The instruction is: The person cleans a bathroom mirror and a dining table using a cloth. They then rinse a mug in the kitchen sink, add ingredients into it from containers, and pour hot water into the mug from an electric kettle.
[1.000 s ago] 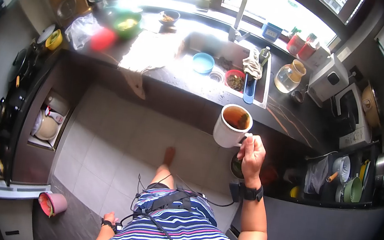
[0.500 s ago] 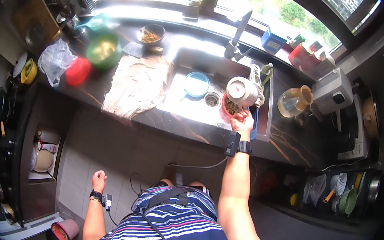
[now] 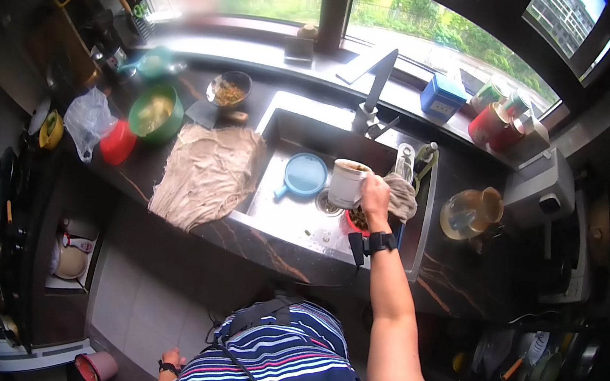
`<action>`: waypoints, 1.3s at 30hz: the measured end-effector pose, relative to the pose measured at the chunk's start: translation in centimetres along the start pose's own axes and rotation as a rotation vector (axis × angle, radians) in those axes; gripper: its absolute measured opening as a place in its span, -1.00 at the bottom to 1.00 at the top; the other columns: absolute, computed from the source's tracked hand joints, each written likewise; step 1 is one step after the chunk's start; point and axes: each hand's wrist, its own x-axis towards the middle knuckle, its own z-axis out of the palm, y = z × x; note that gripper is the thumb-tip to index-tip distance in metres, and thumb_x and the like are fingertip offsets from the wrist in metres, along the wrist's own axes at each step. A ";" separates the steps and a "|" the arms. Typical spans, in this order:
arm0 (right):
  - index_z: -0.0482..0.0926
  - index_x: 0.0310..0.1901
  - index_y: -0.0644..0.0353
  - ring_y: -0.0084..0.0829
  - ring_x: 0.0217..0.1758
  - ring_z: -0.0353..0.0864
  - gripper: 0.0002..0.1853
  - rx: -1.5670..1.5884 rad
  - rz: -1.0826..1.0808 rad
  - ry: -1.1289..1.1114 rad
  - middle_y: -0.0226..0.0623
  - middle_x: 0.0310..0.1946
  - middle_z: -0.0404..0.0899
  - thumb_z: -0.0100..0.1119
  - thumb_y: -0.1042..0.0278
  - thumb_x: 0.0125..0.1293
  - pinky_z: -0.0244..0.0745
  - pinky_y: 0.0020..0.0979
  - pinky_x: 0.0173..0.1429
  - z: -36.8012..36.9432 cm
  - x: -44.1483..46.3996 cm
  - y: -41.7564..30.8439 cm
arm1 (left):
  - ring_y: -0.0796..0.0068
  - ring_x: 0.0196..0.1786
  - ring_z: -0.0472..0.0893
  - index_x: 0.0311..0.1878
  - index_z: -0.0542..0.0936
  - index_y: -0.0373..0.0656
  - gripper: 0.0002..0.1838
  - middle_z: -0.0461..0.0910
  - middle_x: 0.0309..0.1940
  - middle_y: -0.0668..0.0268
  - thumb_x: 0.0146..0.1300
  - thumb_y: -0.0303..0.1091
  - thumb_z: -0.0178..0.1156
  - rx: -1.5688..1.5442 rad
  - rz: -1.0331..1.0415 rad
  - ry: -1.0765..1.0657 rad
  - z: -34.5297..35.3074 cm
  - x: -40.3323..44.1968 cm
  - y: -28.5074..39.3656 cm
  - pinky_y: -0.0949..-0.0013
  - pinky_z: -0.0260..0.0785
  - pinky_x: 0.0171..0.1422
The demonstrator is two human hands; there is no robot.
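A dark bench (image 3: 275,249) with copper-brown veining is noted beneath the window, with a metal sink (image 3: 419,242) set into it. To the left of the sink, a creased beige cloth (image 3: 204,170) is spread as far as the front edge. Behind the cloth, a dark bowl (image 3: 242,78) of food is stood. Farther left, a green bowl (image 3: 170,127), its contents blurred, is placed near a red item (image 3: 118,143), beside which a clear plastic bag (image 3: 89,118) is laid. To the right, a glass jug (image 3: 470,213) and a pale appliance (image 3: 541,189) are supported.
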 end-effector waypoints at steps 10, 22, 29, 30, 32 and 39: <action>0.40 0.21 0.28 0.01 0.21 0.46 -0.35 -0.406 0.014 -0.067 0.16 0.07 0.51 0.04 0.00 0.16 0.32 -0.20 0.28 0.7 8.7 -6.1 | 0.46 -0.20 0.58 0.08 0.47 -0.16 -0.62 0.54 -0.16 0.36 0.29 -0.15 0.11 -0.065 0.222 -0.017 11.2 -9.5 8.0 0.43 0.38 -0.45; 0.28 0.33 0.26 -0.07 0.34 0.33 -0.28 -0.523 -0.045 -0.114 0.09 0.25 0.35 0.03 0.06 0.14 0.23 -0.24 0.38 -1.3 16.8 -7.3 | 0.35 -0.18 0.64 0.11 0.45 -0.16 -0.60 0.56 -0.12 0.25 0.26 -0.19 0.12 -0.137 -0.014 -0.037 13.6 -6.3 -1.2 0.38 0.38 -0.53; 0.56 -0.15 0.40 -0.42 -0.60 0.48 -0.60 -0.517 -0.093 -0.227 -0.28 -0.64 0.51 0.02 0.25 0.09 0.34 -0.35 -0.46 -0.4 22.5 -3.4 | 0.37 -0.19 0.63 0.14 0.42 -0.13 -0.62 0.54 -0.09 0.27 0.32 -0.18 0.09 -0.150 0.015 0.033 13.7 -6.9 -0.2 0.38 0.37 -0.52; 0.55 -0.07 0.42 -0.23 -0.25 0.52 -0.53 -0.492 0.059 -0.348 -0.07 -0.36 0.55 0.02 0.20 0.08 0.37 -0.27 -0.15 -1.0 21.5 -4.7 | 0.39 -0.20 0.62 0.13 0.42 -0.13 -0.63 0.54 -0.10 0.29 0.33 -0.18 0.08 -0.153 0.037 0.030 13.8 -6.8 -0.1 0.40 0.36 -0.53; 0.54 0.01 0.40 -0.06 0.11 0.54 -0.47 -0.374 0.185 -0.431 0.15 -0.05 0.57 0.06 0.17 0.05 0.41 -0.22 0.17 -0.9 21.1 -3.6 | 0.40 -0.20 0.62 0.12 0.43 -0.13 -0.63 0.54 -0.10 0.30 0.34 -0.17 0.07 -0.142 0.065 0.019 14.1 -6.6 0.2 0.41 0.36 -0.53; 0.50 0.07 0.36 0.04 0.18 0.49 -0.45 -0.763 0.105 -0.307 0.17 0.04 0.53 0.10 0.16 0.08 0.39 -0.18 0.24 -1.2 16.8 -7.4 | 0.41 -0.23 0.60 0.08 0.46 -0.14 -0.65 0.55 -0.17 0.30 0.33 -0.17 0.08 -0.126 0.129 0.035 13.9 -8.0 1.7 0.42 0.34 -0.52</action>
